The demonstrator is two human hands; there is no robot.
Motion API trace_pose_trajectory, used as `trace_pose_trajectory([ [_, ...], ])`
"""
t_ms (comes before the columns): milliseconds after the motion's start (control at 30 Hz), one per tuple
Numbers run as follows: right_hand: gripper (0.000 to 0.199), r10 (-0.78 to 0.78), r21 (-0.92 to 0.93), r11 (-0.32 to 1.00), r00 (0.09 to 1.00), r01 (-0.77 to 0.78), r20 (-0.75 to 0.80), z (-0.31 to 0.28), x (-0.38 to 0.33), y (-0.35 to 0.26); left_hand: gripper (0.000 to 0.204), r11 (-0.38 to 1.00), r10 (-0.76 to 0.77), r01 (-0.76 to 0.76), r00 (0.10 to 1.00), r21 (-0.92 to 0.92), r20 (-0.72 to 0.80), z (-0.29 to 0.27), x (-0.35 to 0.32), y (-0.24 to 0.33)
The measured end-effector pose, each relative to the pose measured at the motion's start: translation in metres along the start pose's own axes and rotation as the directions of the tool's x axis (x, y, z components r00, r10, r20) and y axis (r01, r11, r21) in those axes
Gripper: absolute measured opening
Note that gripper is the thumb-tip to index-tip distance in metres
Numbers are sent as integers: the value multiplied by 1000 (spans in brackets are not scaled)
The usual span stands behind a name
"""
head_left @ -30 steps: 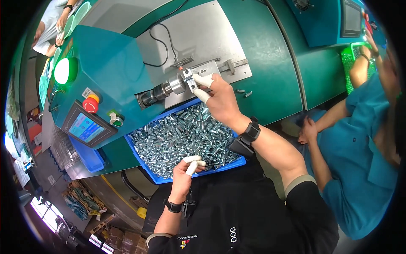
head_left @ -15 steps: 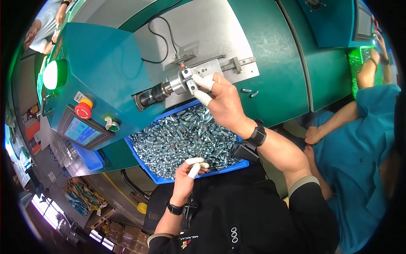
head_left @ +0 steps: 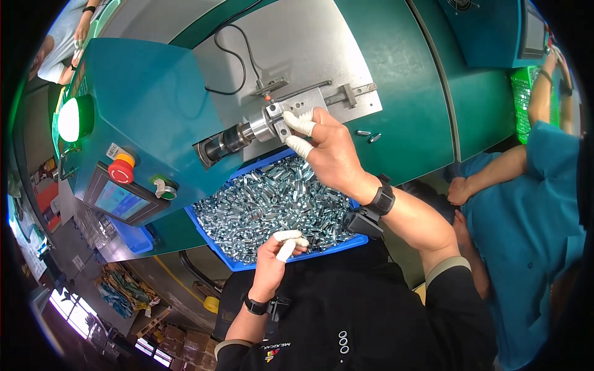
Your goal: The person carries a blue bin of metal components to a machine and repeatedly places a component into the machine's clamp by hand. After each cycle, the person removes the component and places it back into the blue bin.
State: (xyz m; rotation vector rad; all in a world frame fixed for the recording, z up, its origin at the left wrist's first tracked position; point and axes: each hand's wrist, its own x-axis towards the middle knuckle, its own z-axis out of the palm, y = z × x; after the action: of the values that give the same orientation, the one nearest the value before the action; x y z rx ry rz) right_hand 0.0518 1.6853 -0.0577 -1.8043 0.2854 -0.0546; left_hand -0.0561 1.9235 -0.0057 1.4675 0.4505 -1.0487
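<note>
My right hand, with white finger cots on its fingertips, reaches to the front of the machine's round metal chuck. Its thumb and fingers curl at the chuck's jaws, and whatever they grip there is hidden. Low over the near edge of a blue bin, my left hand has its white-covered fingertips pinched together. I cannot make out whether a small part sits in that pinch. Many shiny metal pieces, short and bar-like, fill the bin below both hands.
The teal machine carries a red stop button, a touchscreen and a lit green lamp. Two loose metal pieces lie on the green tabletop. A co-worker in teal sits at right, near a green basket.
The view has shifted slightly. Both hands keep almost the same pose, my right at the chuck and my left over the bin. At right, the co-worker's arm has moved.
</note>
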Motion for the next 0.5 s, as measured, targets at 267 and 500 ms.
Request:
trace_pose_trajectory([
  [267,40,26,22,999,1000,-26,2,-3,0,4,21,1000,13,-13,1000,-1,14,3,0,8],
  [500,39,99,101,991,989,-88,-110,-10,3,1,21,997,76,-76,997,-12,6,3,-9,11],
])
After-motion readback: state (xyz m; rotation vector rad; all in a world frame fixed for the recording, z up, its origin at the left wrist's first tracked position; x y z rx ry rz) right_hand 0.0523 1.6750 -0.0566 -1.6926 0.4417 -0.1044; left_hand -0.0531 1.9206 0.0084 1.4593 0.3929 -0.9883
